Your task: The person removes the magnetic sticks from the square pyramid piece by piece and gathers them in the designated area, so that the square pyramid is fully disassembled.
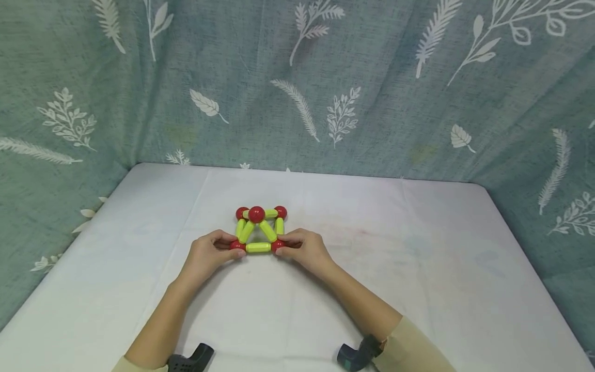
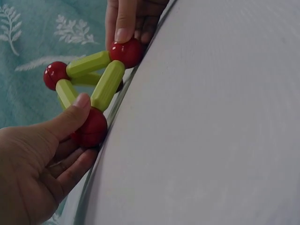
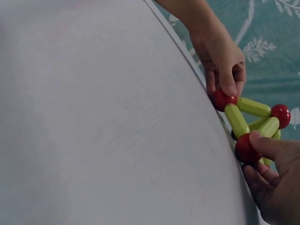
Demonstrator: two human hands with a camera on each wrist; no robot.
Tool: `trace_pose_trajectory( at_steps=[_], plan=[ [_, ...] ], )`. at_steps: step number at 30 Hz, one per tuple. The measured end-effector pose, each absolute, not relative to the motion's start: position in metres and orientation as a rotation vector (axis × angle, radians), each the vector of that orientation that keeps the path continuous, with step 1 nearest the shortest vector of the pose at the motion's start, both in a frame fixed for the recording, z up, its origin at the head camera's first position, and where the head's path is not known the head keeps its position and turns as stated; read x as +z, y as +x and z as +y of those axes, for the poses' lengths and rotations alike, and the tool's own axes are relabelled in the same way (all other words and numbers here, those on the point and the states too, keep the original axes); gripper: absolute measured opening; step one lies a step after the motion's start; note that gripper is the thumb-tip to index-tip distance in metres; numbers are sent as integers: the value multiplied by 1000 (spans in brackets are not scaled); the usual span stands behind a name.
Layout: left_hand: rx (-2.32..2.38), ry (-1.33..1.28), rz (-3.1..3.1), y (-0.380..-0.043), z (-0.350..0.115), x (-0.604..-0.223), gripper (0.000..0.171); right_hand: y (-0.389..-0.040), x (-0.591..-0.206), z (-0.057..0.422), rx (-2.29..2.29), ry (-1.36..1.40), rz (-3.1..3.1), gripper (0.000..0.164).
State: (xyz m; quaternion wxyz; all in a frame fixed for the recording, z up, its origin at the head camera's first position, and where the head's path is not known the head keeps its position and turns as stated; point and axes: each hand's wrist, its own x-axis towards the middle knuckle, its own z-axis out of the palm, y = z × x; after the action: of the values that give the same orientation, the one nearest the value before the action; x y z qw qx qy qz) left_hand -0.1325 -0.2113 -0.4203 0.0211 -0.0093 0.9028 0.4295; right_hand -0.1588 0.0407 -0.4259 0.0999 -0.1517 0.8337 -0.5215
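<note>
A toy frame of yellow-green rods (image 1: 258, 248) and red balls stands on the white-covered table. Several rods lean up to a raised red ball (image 1: 256, 214) in its middle. At the near left corner, my left hand (image 1: 211, 252) pinches a red ball (image 2: 92, 127) between thumb and fingers. My right hand (image 1: 308, 250) grips the near right corner ball (image 3: 247, 149) the same way. One rod (image 2: 108, 84) joins these two held balls. Two more balls form the far corners, the right one (image 1: 280, 212) plainly seen; the wrist views partly hide the far side.
White cloth covers the table (image 1: 372, 268), whose far edge meets a green leaf-patterned curtain (image 1: 260, 103). Dark devices sit at both wrists, the left one (image 1: 191, 359) and the right one (image 1: 358, 354), beside beige sleeves (image 1: 411, 346).
</note>
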Motion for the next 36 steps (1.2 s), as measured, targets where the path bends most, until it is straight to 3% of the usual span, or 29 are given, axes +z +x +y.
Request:
trace_pose_trajectory(
  at_steps=[36],
  plan=[
    [1424, 339, 2500, -119, -125, -427, 45, -119, -423, 151, -1580, -338, 2240, 32]
  ],
)
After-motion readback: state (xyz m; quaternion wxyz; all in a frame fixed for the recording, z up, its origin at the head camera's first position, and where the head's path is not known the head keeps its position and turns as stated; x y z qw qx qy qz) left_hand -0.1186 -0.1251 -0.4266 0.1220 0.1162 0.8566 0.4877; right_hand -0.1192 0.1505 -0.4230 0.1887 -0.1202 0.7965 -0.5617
